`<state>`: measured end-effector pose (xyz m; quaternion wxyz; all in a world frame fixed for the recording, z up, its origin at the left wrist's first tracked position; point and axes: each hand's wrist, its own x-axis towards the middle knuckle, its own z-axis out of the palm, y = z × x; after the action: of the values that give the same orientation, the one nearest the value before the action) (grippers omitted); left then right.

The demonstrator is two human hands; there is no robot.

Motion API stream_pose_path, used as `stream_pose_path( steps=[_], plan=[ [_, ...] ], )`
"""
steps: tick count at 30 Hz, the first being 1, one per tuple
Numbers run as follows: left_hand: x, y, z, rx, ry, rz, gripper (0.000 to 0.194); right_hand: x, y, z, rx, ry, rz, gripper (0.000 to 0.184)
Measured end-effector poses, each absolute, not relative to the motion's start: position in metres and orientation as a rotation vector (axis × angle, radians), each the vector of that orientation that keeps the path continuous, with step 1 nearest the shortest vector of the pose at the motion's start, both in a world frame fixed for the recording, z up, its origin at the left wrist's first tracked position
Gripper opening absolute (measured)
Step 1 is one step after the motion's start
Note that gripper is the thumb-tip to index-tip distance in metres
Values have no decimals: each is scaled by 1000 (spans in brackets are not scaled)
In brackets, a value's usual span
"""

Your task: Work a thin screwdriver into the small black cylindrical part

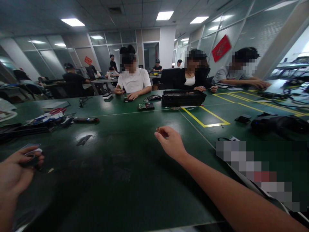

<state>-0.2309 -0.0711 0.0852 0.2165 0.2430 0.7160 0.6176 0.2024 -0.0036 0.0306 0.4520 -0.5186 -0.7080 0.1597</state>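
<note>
At the left edge, my left hand is closed round a small pale and dark thing with a ring-like loop and a clear edge; its kind I cannot make out. A tiny pale scrap shows just right of those fingers. My right hand reaches forward over the middle of the green table. Its thumb and fingers pinch a small gold-brown piece, mostly covered by the fingertips.
A long black housing and a circuit-board unit lie ahead. At left are a dark cylindrical tool and red-handled tools. A black device sits right. Across the table, a person in white works beside others.
</note>
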Motion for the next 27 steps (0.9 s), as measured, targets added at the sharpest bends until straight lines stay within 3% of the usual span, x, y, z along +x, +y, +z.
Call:
stream_pose_path(
  steps=[10, 16, 21, 27],
  plan=[
    [-134, -13, 92, 767, 1378, 1615, 33, 205, -3, 29, -1231, -1740, 422, 33],
    [-65, 5, 87, 844, 1152, 1489, 20, 206, -5, 34, -1206, -1753, 367, 21],
    [-16, 10, 52, 1124, 1109, 1328, 54, 206, -4, 33, -1193, -1713, 307, 21],
    [-1, 11, 17, 1498, 1162, 1192, 38, 205, -4, 31, -1183, -1728, 286, 18]
  ],
)
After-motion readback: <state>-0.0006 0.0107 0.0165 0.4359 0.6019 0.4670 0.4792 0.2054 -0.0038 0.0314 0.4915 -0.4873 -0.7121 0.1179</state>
